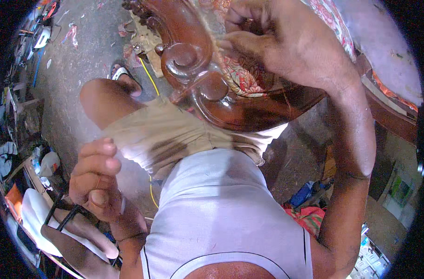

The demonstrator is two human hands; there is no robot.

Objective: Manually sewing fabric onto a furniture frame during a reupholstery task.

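Note:
A carved, glossy brown wooden furniture frame [184, 56] with scrolls leans across my lap. Red and cream floral upholstery [242, 76] fills its inner side, and a pale tan strip runs where cloth meets wood. My right hand [291, 46] is over the upholstery, fingers curled and thumb stretched toward that strip; whatever the fingers hold is hidden. Apart from the frame, my left hand [98, 179] is raised at the left, its fingers bent in and the thumb against them. Anything held there is too small to make out.
A yellow cord [149, 76] crosses the dark floor beside my sandalled foot. Cluttered shelves and tools line the left, with a white curved chair-like piece [35, 218] below. A blue object [302, 193] and red cloth [312, 216] lie at lower right. More floral cushioned furniture [393, 100] stands at far right.

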